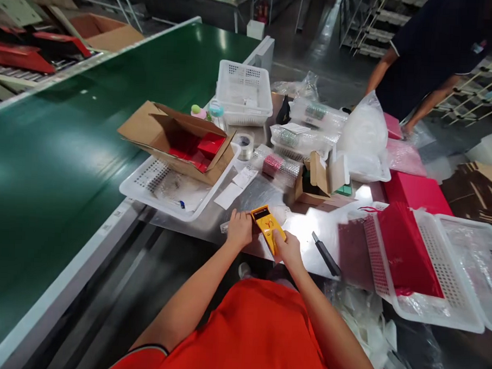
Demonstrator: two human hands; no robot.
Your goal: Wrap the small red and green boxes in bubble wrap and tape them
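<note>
A small yellow box with a dark strip at its upper end is tilted over the table's front edge. My right hand grips its lower right side, with the thumb on the printed face. Curled fingers of my left hand meet the box's upper left edge; what they pinch there is hidden. To the right, a black utility knife lies on the metal table, its blade end pointing away from me. White paper slips lie beyond my left hand.
An open carton with red boxes rests on a white basket, beside a green conveyor. Tape, bubble-wrapped packs and a small carton stand behind. Red bags fill a right-hand basket. A co-worker stands across.
</note>
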